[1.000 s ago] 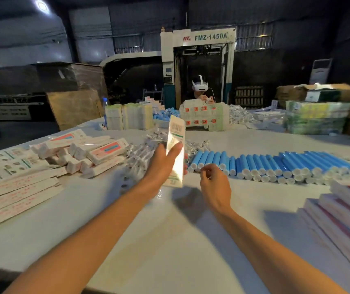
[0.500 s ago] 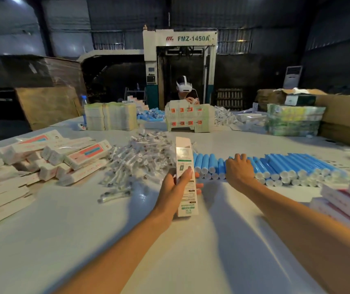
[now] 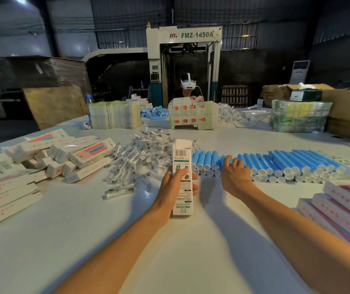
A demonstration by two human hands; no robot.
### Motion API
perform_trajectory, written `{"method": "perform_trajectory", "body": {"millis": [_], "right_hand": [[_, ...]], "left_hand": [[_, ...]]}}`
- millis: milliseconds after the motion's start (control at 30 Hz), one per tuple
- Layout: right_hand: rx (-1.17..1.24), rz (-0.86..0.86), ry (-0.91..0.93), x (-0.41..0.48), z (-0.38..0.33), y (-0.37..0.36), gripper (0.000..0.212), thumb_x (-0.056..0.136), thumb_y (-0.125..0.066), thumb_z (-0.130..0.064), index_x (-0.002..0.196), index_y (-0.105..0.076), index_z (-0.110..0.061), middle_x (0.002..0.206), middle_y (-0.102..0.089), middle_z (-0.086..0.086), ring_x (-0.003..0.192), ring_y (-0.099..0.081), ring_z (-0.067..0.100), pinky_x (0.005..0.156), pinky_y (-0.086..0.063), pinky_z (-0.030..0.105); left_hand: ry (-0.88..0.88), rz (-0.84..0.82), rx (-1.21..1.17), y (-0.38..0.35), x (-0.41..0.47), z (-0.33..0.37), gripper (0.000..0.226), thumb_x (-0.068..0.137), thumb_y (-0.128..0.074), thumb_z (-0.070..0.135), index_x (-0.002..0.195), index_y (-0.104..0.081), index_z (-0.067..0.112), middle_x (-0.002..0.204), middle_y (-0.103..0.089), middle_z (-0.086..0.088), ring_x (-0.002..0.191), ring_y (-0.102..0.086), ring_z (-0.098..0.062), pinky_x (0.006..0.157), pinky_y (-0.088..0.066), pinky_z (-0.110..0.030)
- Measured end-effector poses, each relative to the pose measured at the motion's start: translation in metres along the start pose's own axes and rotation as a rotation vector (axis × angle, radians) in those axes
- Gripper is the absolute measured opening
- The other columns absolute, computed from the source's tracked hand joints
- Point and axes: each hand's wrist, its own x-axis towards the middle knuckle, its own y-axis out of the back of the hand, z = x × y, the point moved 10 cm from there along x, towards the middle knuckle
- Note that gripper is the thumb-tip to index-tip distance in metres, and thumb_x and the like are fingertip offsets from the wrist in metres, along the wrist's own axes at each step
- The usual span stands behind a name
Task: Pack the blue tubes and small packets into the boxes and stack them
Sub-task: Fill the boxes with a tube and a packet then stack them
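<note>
Right of the white cardboard box [image 3: 182, 164] the left hand [image 3: 173, 188] grips, right hand [image 3: 234, 177] fingers [image 3: 228, 161] curl over blue plastic tubes [image 3: 276, 164] lying lengthwise away.

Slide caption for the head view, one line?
Left hand holds an open white box while the right hand touches the row of blue tubes.

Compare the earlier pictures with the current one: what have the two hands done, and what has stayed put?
The left hand has lowered the box towards the table, still gripping it. The right hand has reached forward from beside the box onto the blue tubes; whether it grips one is unclear. The small packets stayed put.
</note>
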Motion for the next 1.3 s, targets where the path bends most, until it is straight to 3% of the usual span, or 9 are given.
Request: {"method": "perform_trajectory", "body": {"millis": [133,300,500,600,767,900,1033,1167,1300], "right_hand": [[0.329,0.125,-0.08,-0.003,0.014,0.025,0.077,0.098,-0.051,-0.008,0.16,-0.005,-0.001,0.144,-0.048,0.021,0.138,-0.042,0.038,0.111,-0.033,0.056],[1.486,0.309,-0.009,-0.014,0.034,0.09,0.09,0.092,-0.048,0.018,0.161,-0.002,-0.017,0.144,-0.049,0.023,0.125,-0.056,0.032,0.107,-0.049,0.056],[1.923,0.281,0.253,-0.031,0.014,0.14,0.122,0.089,-0.073,0.006,0.16,0.015,-0.039,0.145,-0.042,0.01,0.115,-0.07,0.027,0.092,-0.062,0.044],[1.933,0.206,0.317,-0.029,0.0,0.145,0.132,0.086,-0.075,0.011,0.157,0.019,-0.048,0.148,-0.039,0.001,0.111,-0.073,0.025,0.087,-0.063,0.046],[1.76,0.159,0.354,-0.022,-0.011,0.142,0.126,0.083,-0.076,0.012,0.158,0.006,-0.048,0.123,-0.055,-0.011,0.109,-0.074,0.023,0.087,-0.063,0.042],[1.586,0.186,0.339,-0.012,-0.003,0.146,0.103,0.086,-0.076,0.003,0.154,-0.012,-0.04,0.119,-0.065,-0.003,0.1,-0.073,0.007,0.076,-0.062,0.024],[1.363,0.009,0.478,-0.017,-0.026,0.145,0.077,0.089,-0.075,-0.002,0.145,-0.03,-0.031,0.104,-0.067,0.004,0.083,-0.073,0.003,0.06,-0.055,0.016],[1.084,0.157,0.508,-0.029,-0.045,0.132,0.031,0.102,-0.063,-0.025,0.132,-0.058,-0.019,0.117,-0.055,0.0,0.1,-0.059,0.007,0.076,-0.052,0.017],[1.217,0.271,0.456,-0.034,-0.067,0.107,0.026,0.109,-0.05,-0.024,0.13,-0.062,-0.015,0.125,-0.054,0.002,0.104,-0.058,0.004,0.084,-0.049,0.011]], "left_hand": [[0.015,0.004,-0.015,-0.002,0.0,0.003,0.028,0.111,-0.051,0.031,0.129,-0.064,0.015,0.105,-0.078,-0.013,0.074,-0.072,-0.022,0.07,-0.064,-0.033],[0.006,0.005,0.037,0.001,0.0,0.002,0.02,0.109,-0.057,0.035,0.121,-0.063,0.02,0.107,-0.082,-0.008,0.08,-0.077,-0.021,0.072,-0.066,-0.033],[-0.049,-0.095,0.083,-0.012,-0.005,0.009,0.036,0.104,-0.065,0.034,0.135,-0.059,0.016,0.116,-0.079,-0.011,0.09,-0.076,-0.026,0.084,-0.065,-0.041],[-0.061,-0.124,0.092,-0.016,-0.007,0.009,0.033,0.104,-0.066,0.031,0.133,-0.06,0.016,0.115,-0.079,-0.012,0.088,-0.077,-0.025,0.081,-0.065,-0.04],[-0.076,-0.162,0.131,-0.018,-0.009,0.01,0.035,0.105,-0.065,0.034,0.135,-0.058,0.018,0.117,-0.078,-0.012,0.091,-0.076,-0.025,0.082,-0.064,-0.039],[-0.091,-0.167,0.159,-0.018,-0.009,0.01,0.034,0.105,-0.065,0.037,0.135,-0.058,0.021,0.119,-0.078,-0.01,0.094,-0.076,-0.026,0.084,-0.063,-0.038],[-0.11,-0.161,0.186,-0.02,-0.008,0.01,0.031,0.107,-0.062,0.036,0.135,-0.059,0.023,0.118,-0.078,-0.009,0.095,-0.076,-0.026,0.082,-0.063,-0.037],[-0.109,-0.071,0.135,-0.007,-0.006,0.01,0.028,0.109,-0.058,0.037,0.134,-0.06,0.024,0.113,-0.079,-0.012,0.086,-0.075,-0.024,0.079,-0.062,-0.037],[-0.143,0.161,0.06,0.023,-0.004,0.008,0.023,0.11,-0.056,0.034,0.127,-0.063,0.021,0.1,-0.079,-0.014,0.069,-0.071,-0.024,0.06,-0.059,-0.032]]}}
